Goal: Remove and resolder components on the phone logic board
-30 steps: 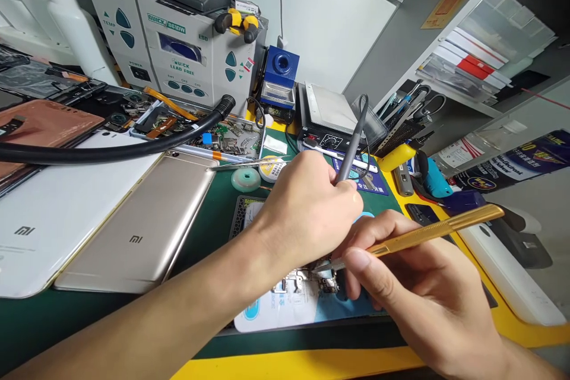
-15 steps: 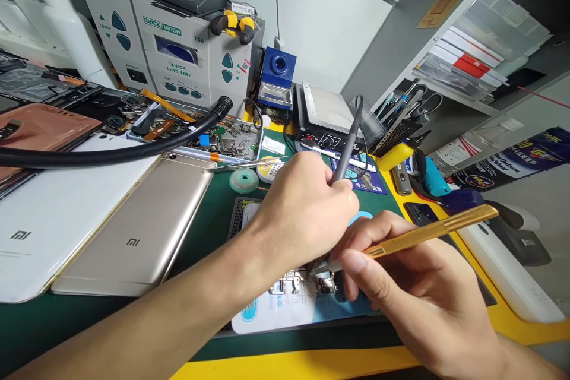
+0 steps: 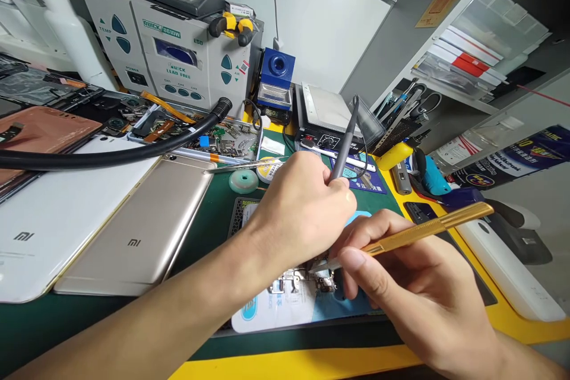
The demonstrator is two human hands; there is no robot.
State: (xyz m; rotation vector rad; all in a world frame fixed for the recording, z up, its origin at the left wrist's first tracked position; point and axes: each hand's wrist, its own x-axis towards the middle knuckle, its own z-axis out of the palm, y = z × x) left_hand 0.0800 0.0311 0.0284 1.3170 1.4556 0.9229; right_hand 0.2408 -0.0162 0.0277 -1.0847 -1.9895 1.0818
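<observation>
My left hand reaches across from the left, its fingers closed around the grey handle of a soldering iron. The iron's cord loops away at the back, and its tip is hidden under my hand. In my right hand, held like a pen, is a gold-handled blade tool with a ribbed grip. Its pale metal tip points left and down at a small circuit board. That board lies on a white and blue printed mat, partly covered by both hands.
On the left lie a gold phone back, a white one and a thick black hose. Behind stand a hot-air station, a blue soldering-iron stand and a flat heating plate. A white device sits at right.
Both hands stay almost in place. The soldering iron and the gold-handled blade tool have shifted very slightly left.
</observation>
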